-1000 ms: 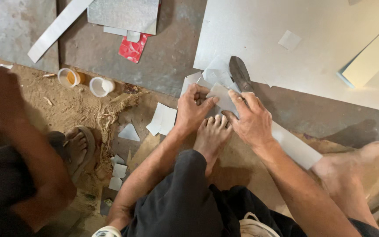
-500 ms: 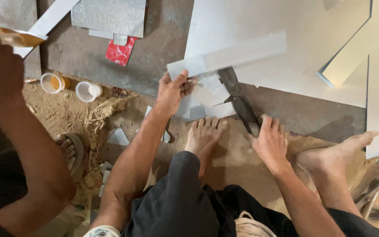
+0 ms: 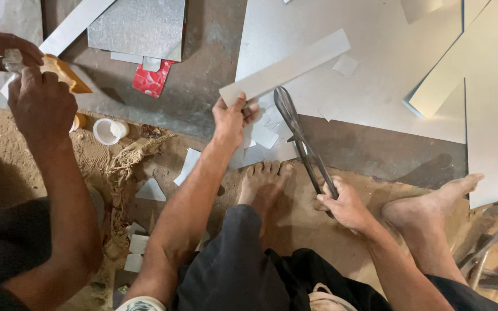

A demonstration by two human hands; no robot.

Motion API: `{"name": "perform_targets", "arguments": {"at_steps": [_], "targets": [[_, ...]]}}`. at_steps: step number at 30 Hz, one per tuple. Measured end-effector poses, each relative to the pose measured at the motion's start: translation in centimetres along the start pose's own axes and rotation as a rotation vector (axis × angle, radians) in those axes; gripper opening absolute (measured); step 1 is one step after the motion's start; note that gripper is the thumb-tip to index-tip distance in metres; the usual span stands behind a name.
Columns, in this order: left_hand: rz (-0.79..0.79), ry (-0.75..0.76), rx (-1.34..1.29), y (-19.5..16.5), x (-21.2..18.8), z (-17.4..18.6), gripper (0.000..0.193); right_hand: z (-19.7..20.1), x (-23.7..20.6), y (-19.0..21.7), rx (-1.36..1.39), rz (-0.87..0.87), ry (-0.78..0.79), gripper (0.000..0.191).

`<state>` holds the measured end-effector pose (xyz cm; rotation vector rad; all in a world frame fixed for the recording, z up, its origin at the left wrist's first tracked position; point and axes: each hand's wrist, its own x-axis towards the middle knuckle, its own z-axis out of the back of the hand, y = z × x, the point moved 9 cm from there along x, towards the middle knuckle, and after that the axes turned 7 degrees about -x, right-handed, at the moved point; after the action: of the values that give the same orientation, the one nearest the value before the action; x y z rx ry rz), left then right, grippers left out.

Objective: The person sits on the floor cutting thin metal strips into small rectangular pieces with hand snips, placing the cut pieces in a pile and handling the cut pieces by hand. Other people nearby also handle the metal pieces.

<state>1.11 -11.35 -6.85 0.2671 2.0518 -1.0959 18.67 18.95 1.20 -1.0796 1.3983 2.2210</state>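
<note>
White cup [image 3: 108,131], red packet [image 3: 151,79], metal offcuts [image 3: 189,166] on sandy ground.

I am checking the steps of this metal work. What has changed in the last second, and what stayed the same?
The left hand lifted the long metal strip off the foot and swung it up over the big sheet. The right hand let go of the strip and gripped the handles of the shears, now pulled back toward the body. The feet and scattered offcuts stayed put.

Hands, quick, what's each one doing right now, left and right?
Left hand: closed on the end of a long metal strip.
Right hand: closed around the handles of the metal shears.
</note>
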Motion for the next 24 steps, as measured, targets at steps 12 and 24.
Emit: {"name": "perform_targets", "arguments": {"at_steps": [12,24], "targets": [[0.121,0.129,-0.064,4.8,-1.5,-1.3,0.022,-2.1,0.3,3.2,0.196,0.206,0.078,0.008],[0.03,0.147,-0.06,3.9,-1.8,-1.8,0.025,-2.7,5.6,-4.7,-0.481,-0.096,-0.171,0.059]]}}
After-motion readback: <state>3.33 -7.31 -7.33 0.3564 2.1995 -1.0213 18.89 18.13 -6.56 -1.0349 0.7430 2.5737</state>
